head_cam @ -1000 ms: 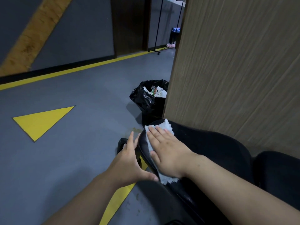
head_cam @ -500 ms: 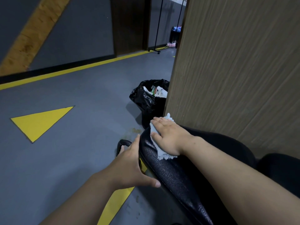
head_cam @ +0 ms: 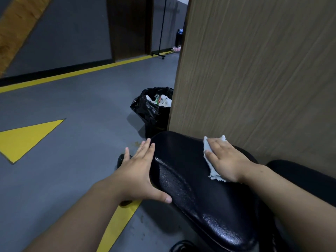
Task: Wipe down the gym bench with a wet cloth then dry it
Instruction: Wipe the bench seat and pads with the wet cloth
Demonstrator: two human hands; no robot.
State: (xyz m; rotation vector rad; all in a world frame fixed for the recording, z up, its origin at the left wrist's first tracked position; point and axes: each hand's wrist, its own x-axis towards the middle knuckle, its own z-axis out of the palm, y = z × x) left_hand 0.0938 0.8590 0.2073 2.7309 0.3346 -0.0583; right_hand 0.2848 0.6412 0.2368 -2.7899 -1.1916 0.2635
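The black padded gym bench (head_cam: pixel 189 180) runs from the lower right toward the middle of the view, and its surface glistens. My right hand (head_cam: pixel 225 160) lies flat on a pale cloth (head_cam: pixel 209 155), pressing it onto the far right side of the pad near the wooden panel. My left hand (head_cam: pixel 140 171) rests with fingers spread against the pad's left edge, thumb on top.
A brown wooden panel (head_cam: pixel 254 70) stands right behind the bench. A bin with a black bag (head_cam: pixel 151 110) full of rubbish sits on the grey floor beyond the bench end. A second black pad (head_cam: pixel 301 175) lies at right. Yellow floor markings (head_cam: pixel 23 137) are at left.
My right hand has slid the cloth from the bench's far left end across to its right side. My left hand has stayed on the left edge, fingers now stretched out.
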